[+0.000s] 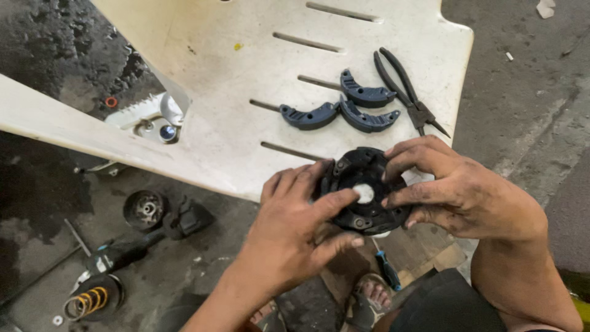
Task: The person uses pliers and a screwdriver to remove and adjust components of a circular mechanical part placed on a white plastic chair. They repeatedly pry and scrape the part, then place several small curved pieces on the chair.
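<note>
Where the white plastic chair seat (258, 117) meets its front edge, we record one black round clutch plate (367, 190), held flat-side up between both hands, partly over the seat's rim and partly in the air beyond it. Left hand (295, 227): fingers curled under and around the plate's near-left side, thumb laid across its face with the tip pressed at the pale centre hub (364, 193). Right hand (455, 190): fingers bent and set apart, clamping the plate's right rim from above and the side, fingertips touching its upper and right edges. The plate lies between the two hands, with no long axis of its own; we judge the left thumb nearest the hub. On the seat, beyond the plate: three dark blue curved clutch shoes (344, 110), two touching end to end, the third just above them; a pair of black circlip pliers (405, 92) just beside them on the right, tips pointing toward the right hand. On the stained concrete floor (522, 92): a yellow coil spring (89, 300), a dark bell-shaped housing (144, 209), a blue-handled screwdriver (388, 270) below the plate, and a sandalled foot (372, 298).
</note>
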